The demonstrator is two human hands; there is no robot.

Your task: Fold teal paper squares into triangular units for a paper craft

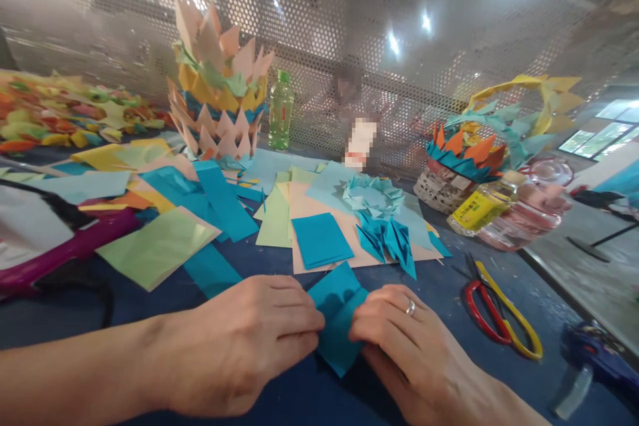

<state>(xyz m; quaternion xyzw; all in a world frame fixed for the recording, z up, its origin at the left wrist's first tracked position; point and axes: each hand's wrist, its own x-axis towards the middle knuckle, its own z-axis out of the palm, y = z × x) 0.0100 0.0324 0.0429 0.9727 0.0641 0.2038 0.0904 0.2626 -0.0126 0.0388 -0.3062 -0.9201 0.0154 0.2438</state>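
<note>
A sheet of blue paper (338, 329) with a crease across its middle is held up between my two hands at the front of the table. My left hand (249, 339) pinches its left edge, fingers curled together. On the opposite edge, my right hand (404, 339), with a ring on one finger, grips the paper between thumb and fingers. Just beyond lies a small stack of blue paper squares (322, 239). To its right sit folded blue paper pieces (387, 239) and a light-blue ring of folded points (373, 194).
Red-and-yellow scissors (502, 319) and a blue glue gun (596, 359) lie at right. Behind stand a tiered paper-petal basket (219, 93), a green bottle (281, 110), another paper basket (464, 160) and a yellow-labelled bottle (484, 205). Loose paper and a purple tool (74, 249) cover the left.
</note>
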